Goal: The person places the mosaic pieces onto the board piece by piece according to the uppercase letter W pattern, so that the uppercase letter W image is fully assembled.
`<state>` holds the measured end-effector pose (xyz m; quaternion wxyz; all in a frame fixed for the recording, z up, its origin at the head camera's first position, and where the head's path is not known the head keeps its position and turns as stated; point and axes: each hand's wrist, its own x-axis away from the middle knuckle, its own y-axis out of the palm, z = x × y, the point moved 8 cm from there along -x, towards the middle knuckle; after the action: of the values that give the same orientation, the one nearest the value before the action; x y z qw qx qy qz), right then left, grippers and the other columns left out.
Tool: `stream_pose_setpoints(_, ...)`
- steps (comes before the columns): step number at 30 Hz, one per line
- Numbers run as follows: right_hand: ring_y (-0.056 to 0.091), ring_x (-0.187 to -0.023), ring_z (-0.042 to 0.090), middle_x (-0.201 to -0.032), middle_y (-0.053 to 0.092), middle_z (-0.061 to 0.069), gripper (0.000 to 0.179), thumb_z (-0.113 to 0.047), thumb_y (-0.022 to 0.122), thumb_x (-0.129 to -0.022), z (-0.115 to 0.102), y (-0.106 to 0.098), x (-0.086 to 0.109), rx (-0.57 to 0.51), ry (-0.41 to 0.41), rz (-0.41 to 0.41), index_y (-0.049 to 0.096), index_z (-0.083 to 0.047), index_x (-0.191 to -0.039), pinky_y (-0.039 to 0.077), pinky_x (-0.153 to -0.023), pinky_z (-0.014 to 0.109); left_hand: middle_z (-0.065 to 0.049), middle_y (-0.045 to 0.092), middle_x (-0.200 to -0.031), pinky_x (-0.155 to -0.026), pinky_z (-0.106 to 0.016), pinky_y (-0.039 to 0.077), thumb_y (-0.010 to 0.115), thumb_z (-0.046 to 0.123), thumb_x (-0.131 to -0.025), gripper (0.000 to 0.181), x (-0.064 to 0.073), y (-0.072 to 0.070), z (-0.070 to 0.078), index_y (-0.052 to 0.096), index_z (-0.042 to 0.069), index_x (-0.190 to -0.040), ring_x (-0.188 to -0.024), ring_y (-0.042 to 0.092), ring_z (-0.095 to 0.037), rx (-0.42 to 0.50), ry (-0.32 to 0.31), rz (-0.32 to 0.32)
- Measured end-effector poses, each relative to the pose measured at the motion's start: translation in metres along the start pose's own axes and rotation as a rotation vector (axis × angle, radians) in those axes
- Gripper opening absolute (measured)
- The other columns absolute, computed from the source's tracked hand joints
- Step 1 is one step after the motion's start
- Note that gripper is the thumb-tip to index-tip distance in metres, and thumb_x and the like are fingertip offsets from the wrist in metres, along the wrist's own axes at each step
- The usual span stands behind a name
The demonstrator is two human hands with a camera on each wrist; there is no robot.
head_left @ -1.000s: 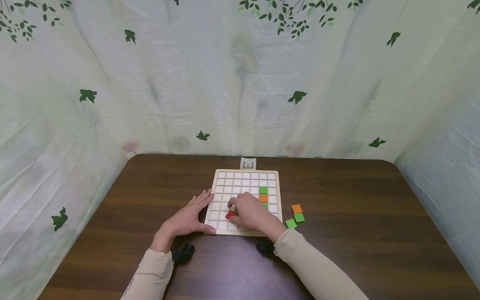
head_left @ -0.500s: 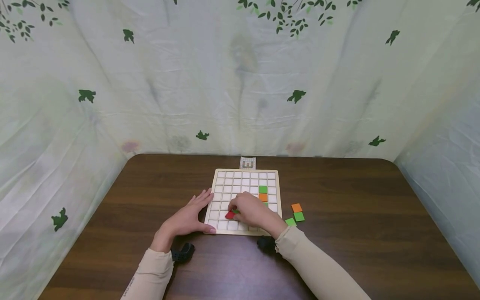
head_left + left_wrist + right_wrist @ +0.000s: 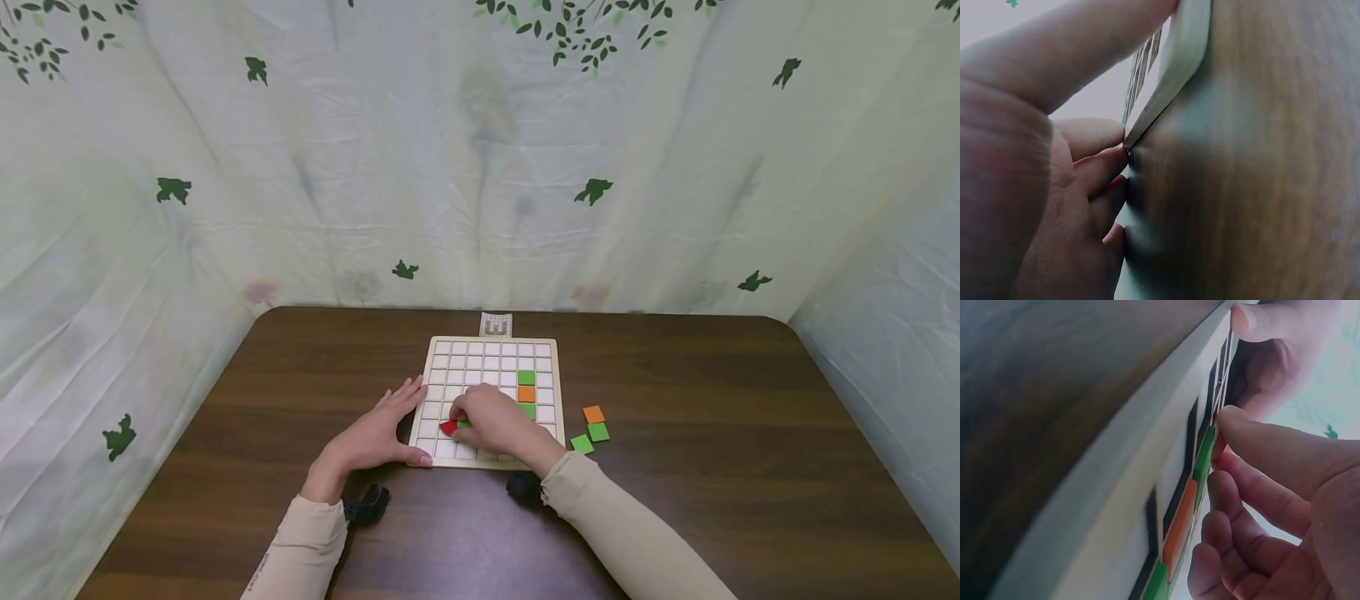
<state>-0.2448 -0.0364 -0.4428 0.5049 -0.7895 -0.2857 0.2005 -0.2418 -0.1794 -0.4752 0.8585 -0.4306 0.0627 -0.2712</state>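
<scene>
While two beige sleeves (image 3: 637,533) reach in from the near side, a black wrist device (image 3: 366,506) shows beside the left wrist and another dark piece (image 3: 525,487) by the right. The left hand (image 3: 375,433) lies with thumb and fingers spread, the thumb on the near left corner of a gridded board (image 3: 557,392) and the fingertips against its left edge. Above the board, the right hand (image 3: 498,425) pinches a red tile (image 3: 448,427) between thumb and index finger, over the lower left part of the grid; whether the tile sits in a cell I cannot tell. Just beside it, partly under the hand, is a green tile (image 3: 463,424); the right wrist view shows it in line with an orange tile (image 3: 1179,528) and one more green piece (image 3: 1157,584). To the right of the board, on the brown table (image 3: 720,433), lie three loose tiles: two green squares (image 3: 582,444) and an orange square (image 3: 593,414). Farther up the grid, toward its right side, a column runs green, orange, green (image 3: 527,393). Beyond the board's far edge is a small printed card (image 3: 496,326), and behind the table hangs a pale curtain (image 3: 480,183) with green leaf and bird shapes.
</scene>
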Motion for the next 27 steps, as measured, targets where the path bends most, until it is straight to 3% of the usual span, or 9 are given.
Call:
stream_pose_setpoints(11,0.056,-0.08,0.013,-0.082,0.065,-0.005,0.017,-0.024,0.081,-0.085,0.0023,0.0008,-0.0023,-0.018,0.046,0.022,0.076,-0.012,-0.095,0.048,-0.068,0.025,-0.017,0.016,-0.166,-0.122,-0.056,0.008,0.087,0.049,-0.073,0.114,0.0008,-0.0011,0.0012,0.028,-0.002,-0.157,-0.153,0.01,-0.036,-0.003,0.016,0.012)
stream_pose_setpoints(27,0.053,-0.074,0.011,-0.077,0.062,-0.006,0.021,-0.03,0.084,-0.082,0.0046,0.0038,-0.0063,-0.021,0.088,0.008,0.072,-0.014,-0.088,0.046,-0.063,0.024,-0.011,0.015,-0.167,-0.123,-0.052,0.008,0.087,0.053,-0.072,0.116,-0.0014,0.0006,-0.0016,0.027,0.002,-0.158,-0.154,0.009,-0.031,-0.003,-0.009,-0.001)
